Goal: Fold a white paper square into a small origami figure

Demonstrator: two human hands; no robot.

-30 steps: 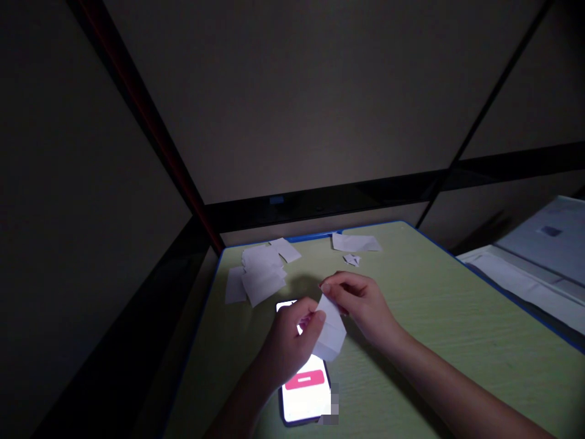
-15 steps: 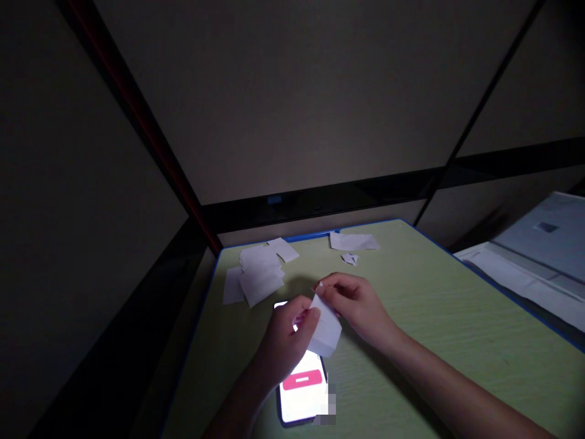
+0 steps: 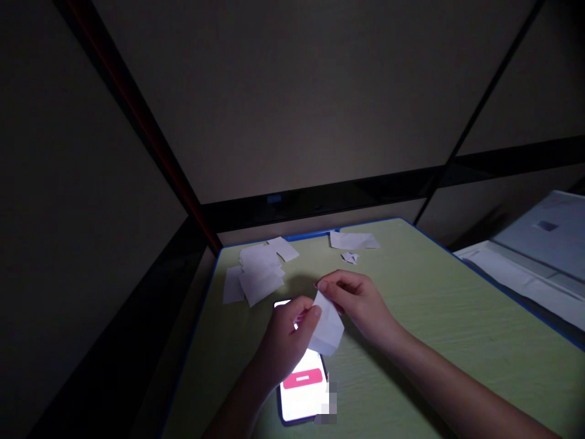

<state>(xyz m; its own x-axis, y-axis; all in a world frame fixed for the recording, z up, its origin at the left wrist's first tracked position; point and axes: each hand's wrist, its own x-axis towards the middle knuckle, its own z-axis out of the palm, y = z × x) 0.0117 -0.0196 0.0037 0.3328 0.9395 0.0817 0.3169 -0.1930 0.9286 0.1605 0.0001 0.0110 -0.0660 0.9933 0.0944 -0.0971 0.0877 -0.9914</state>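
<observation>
A small folded piece of white paper (image 3: 328,329) is held up between both hands above the table. My left hand (image 3: 292,329) pinches its left edge, thumb on top. The thumb and fingers of my right hand (image 3: 356,299) are closed on its upper corner, covering that tip. Below the left hand lies a phone (image 3: 303,399) with a lit white screen and a red bar; the hand and paper hide part of it. A small folded paper piece (image 3: 350,258) rests beyond my right hand.
Loose white paper sheets (image 3: 259,274) overlap at the table's far left. Another creased paper strip (image 3: 354,240) lies near the far edge. The green table (image 3: 439,317) has a blue rim and stands by a panelled wall (image 3: 292,110). At right is a pale box-like object (image 3: 539,244).
My right thumb has slid onto the paper's upper tip, which showed before and is now covered. The paper has shifted slightly to the right. My left hand stays nearly still.
</observation>
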